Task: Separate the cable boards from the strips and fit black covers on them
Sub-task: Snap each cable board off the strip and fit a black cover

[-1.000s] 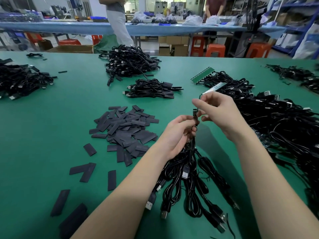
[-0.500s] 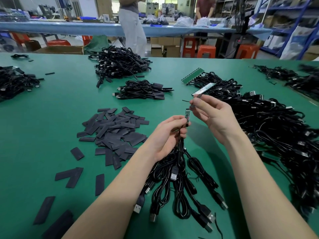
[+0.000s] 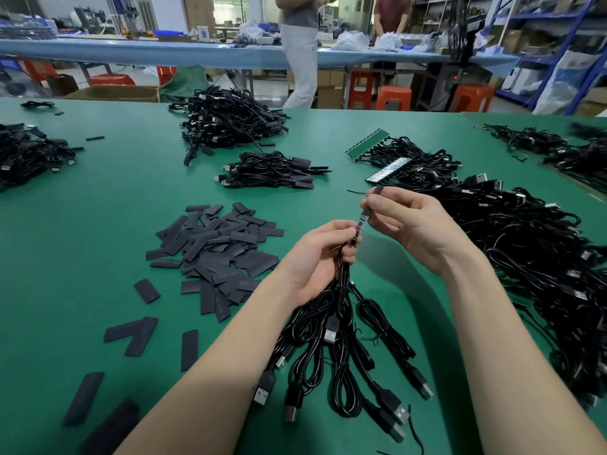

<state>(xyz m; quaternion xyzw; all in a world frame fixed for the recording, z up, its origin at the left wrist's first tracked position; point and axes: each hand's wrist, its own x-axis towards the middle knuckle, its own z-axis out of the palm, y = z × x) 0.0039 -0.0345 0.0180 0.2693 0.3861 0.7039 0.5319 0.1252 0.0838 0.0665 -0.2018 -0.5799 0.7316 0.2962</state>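
The left hand (image 3: 312, 257) clamps the cable board (image 3: 359, 227), long axis rising toward the right hand (image 3: 410, 221), whose grip pinches the black cover (image 3: 372, 205) just above its tip.

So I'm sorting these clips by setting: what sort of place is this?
Most likely a small electronics assembly workshop. A green worktable carries heaps of black cables and a pile of black covers, and behind it stand a long bench and storage shelves.

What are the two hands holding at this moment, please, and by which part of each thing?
The left hand grips a cable bundle just below the bare board. The right hand pinches a black cover near its upper end.
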